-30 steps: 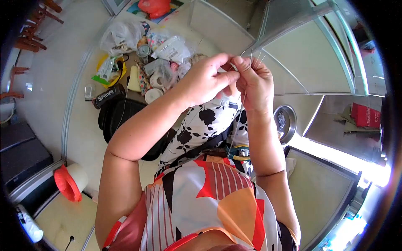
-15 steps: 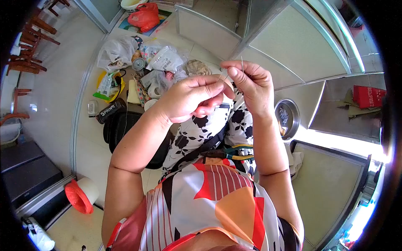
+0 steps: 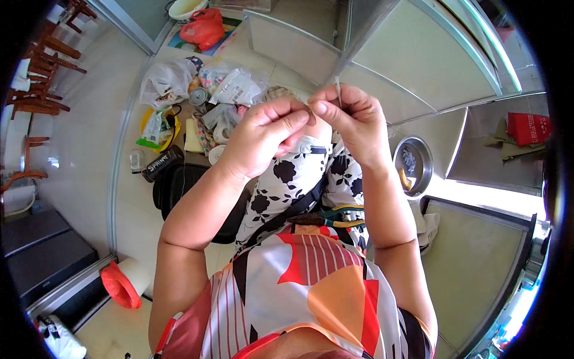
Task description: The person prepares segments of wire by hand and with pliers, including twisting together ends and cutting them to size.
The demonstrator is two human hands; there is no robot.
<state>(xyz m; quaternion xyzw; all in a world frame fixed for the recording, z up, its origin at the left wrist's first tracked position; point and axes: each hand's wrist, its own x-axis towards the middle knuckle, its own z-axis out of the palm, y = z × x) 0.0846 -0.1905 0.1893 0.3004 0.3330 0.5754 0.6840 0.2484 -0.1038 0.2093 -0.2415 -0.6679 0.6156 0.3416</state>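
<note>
My left hand [image 3: 260, 134] is raised above my lap in a pinch, thumb against forefinger. Whatever lies in that pinch is too small or hidden to make out. Right beside it, fingertips touching or nearly so, my right hand [image 3: 356, 122] is closed around a thin, pale, wire-like strip [image 3: 338, 88] that sticks up past the forefinger. The strip's lower part is hidden by the hand. Pliers [image 3: 332, 216] with green and yellow handles rest on my lap, below both hands.
A metal bowl [image 3: 412, 166] with small silvery pieces stands at my right, near a cabinet [image 3: 418, 54]. Ahead to the left lie plastic bags [image 3: 167, 81], a can [image 3: 198, 96], a black bottle [image 3: 162, 164] and a black case [image 3: 173, 185].
The hands have come together, fingertips meeting where a gap with fine strands showed before. The right hand has shifted slightly left, and the left hand's fingers have curled in.
</note>
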